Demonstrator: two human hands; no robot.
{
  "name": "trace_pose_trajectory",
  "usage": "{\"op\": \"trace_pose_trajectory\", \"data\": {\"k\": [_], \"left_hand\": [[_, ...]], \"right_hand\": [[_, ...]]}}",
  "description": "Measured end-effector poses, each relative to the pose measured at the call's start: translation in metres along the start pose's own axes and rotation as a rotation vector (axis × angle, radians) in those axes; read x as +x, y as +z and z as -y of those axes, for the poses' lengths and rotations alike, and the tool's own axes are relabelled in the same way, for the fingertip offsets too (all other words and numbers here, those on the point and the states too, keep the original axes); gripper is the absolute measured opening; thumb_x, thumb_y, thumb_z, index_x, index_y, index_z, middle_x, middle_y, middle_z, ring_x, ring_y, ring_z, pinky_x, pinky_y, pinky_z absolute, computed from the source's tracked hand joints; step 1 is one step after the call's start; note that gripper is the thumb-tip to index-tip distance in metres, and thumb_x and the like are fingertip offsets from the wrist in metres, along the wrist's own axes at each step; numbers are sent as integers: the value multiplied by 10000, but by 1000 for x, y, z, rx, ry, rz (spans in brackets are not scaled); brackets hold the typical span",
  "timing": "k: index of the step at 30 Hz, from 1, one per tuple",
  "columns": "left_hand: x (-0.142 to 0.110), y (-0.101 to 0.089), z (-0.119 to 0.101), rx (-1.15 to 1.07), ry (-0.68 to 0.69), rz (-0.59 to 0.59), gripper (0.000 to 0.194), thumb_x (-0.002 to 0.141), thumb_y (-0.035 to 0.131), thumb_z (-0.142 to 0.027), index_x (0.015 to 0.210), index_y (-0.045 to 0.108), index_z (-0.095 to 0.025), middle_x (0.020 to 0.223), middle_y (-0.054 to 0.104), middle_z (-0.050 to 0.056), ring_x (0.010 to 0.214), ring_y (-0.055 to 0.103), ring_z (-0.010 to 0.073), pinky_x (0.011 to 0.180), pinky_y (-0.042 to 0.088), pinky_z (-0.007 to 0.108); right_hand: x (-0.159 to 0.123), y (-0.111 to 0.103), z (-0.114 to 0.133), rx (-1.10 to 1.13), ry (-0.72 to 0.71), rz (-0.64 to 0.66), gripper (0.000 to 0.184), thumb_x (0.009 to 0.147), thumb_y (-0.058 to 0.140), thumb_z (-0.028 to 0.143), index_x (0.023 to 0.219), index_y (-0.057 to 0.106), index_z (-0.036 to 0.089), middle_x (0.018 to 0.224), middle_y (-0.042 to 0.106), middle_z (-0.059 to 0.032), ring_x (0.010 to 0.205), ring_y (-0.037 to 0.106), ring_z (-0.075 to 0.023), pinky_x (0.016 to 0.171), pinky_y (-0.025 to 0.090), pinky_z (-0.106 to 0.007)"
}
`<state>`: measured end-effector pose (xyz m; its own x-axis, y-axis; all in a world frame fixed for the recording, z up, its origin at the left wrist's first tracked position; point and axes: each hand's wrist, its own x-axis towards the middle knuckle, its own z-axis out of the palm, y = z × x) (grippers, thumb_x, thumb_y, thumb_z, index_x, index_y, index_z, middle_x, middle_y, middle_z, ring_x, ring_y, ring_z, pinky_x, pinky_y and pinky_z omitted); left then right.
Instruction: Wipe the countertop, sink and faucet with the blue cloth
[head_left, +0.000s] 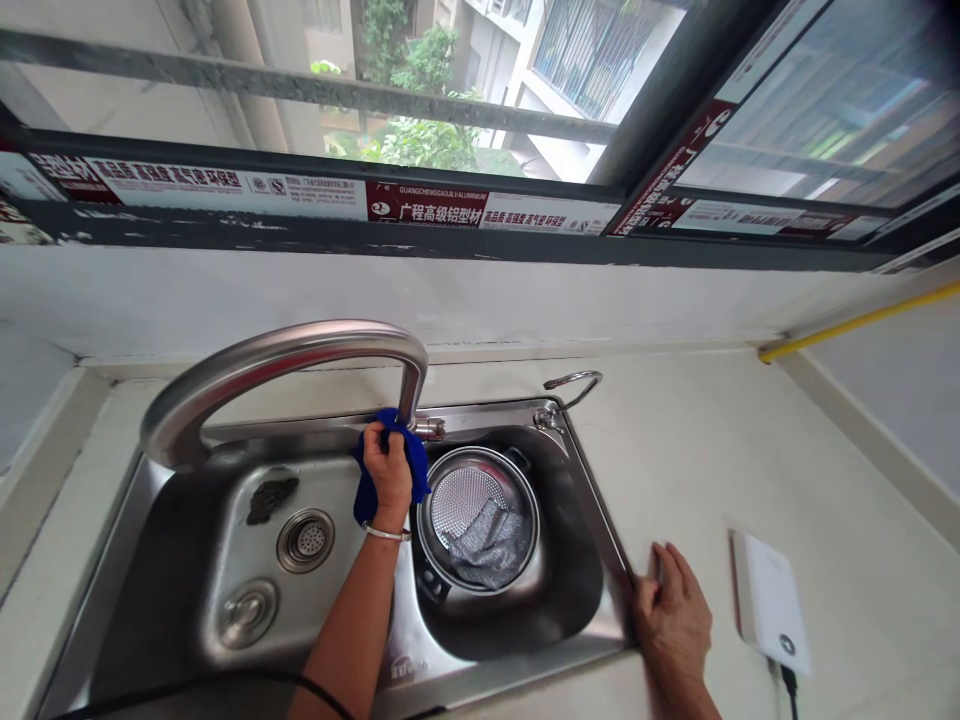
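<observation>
My left hand (388, 468), with a bangle at the wrist, grips a blue cloth (366, 495). The cloth is wrapped around the lower neck of the steel faucet (322, 340), by the divider of the double sink (405, 655). My right hand (675, 610) rests on the counter at the sink's right rim, its fingers stretched out and holding nothing. In the right basin sits a round metal pot (536, 515) with black handles and a perforated inner surface. A crumpled grey cloth (491, 545) lies inside it.
The left basin holds a drain (306, 541), a round metal stopper (249, 612) and a dark scrap (271, 497). A small curved tap (585, 385) stands at the back right corner. A white device (772, 600) with a cable lies on the right counter. Behind runs a window frame (315, 220).
</observation>
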<state>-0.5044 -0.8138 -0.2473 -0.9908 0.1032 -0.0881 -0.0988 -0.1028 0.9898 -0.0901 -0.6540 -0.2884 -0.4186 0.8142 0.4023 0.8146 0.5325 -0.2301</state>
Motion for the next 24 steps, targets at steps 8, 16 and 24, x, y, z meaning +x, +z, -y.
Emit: {"op": "trace_pose_trajectory", "data": {"k": [8,16,24], "left_hand": [[4,-1,-2,-11,35,-28,152,772,598,-336,845,557,-210,758,576,-40,713,522,118,714,432,231],[4,-3,-11,13,13,-19,207,743,608,-395,813,565,-205,728,559,-42,699,496,113,689,418,222],[26,-21,-36,90,-159,228,334,686,663,-506,779,574,-199,617,486,-75,528,393,75,521,351,203]], "right_hand": [[-1,0,0,-9,20,5,551,905,372,328,1343,595,79,1428,553,-201,1276,549,-337,1102,441,-541],[-2,3,-4,-2,13,5,558,912,361,333,1350,586,71,1434,543,-202,1293,535,-336,1115,430,-533],[-1,0,0,5,26,-5,546,914,371,334,1350,594,94,1425,553,-197,1269,556,-344,1088,451,-555]]}}
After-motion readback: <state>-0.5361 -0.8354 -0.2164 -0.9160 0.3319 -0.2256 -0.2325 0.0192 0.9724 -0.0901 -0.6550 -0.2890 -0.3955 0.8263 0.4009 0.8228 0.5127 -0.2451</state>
